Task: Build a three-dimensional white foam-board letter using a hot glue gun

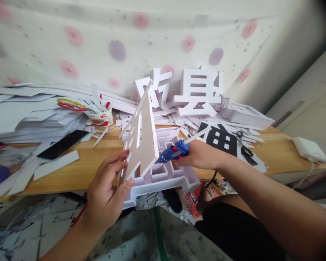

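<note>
My left hand [105, 192] grips the lower left edge of a white cut-out foam board panel [145, 141], thumb in front and fingers behind. The panel stands tilted over a white walled foam frame [163, 185], which rests at the table's front edge. My right hand [201, 154] is wrapped round a blue glue gun [172, 152] with a white glue stick in its back. The gun's nozzle points left, close to the panel's lower right edge; its tip is partly hidden. A small red light shows on the gun.
White 3D characters [198, 90] stand at the back. A paper cup [100, 117] with tools, a black phone [62, 144] and stacked boards lie left. Scissors [246, 148], a black stencil [220, 139] and a white adapter [309, 149] are right. Scraps cover the floor.
</note>
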Tool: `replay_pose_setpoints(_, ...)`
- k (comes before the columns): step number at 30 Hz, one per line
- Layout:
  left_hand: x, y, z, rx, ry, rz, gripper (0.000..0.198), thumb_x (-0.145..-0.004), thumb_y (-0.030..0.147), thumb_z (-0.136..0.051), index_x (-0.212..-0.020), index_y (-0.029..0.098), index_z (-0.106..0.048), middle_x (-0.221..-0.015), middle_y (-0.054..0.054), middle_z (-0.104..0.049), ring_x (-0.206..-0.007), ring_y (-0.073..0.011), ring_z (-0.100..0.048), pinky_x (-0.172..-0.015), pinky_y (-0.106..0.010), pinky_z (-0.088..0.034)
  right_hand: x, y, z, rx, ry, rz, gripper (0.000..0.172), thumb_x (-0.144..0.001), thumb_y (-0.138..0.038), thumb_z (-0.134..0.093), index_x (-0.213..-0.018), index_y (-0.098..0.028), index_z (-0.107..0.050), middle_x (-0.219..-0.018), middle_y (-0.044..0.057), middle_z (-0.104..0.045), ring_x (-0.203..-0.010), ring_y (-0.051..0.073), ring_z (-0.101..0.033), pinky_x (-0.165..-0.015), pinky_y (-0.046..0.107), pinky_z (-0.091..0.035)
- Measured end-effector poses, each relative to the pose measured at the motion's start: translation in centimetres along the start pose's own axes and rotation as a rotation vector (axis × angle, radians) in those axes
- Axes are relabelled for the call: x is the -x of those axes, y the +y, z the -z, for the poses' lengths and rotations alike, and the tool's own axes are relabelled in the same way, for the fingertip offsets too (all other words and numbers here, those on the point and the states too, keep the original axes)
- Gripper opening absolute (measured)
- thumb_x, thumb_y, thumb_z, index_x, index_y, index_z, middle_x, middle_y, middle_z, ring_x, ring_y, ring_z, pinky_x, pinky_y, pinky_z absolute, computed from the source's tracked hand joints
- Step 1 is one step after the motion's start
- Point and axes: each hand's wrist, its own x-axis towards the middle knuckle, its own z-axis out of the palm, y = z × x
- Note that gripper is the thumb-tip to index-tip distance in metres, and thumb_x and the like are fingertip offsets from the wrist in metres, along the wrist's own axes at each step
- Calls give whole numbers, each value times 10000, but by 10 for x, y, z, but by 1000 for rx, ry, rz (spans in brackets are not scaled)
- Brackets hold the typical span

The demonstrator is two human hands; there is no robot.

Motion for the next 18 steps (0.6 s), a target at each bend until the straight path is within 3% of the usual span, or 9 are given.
replay_pose_setpoints(5,0,0,0,6,7,-3,242,-872,286,-571,-1107,229,-582,-1251,-74,-590,-1127,-269,-579,-960,-415,-473,8,13,7,-85,-21,16,232,-742,-259,-640,-943,-197,-736,-855,3,-721,-838,218,-635,-755,306,-469)
replay_pose_setpoints(18,1,-1,1,-19,8,3,249,-874,310,-576,-1108,224,-581,-1254,-78,-592,-1135,-271,-577,-965,-413,-474,22,23,9,-68,-13,-15,246,-738,-290,-649,-944,-216,-763,-879,7,-742,-888,248,-650,-802,324,-488)
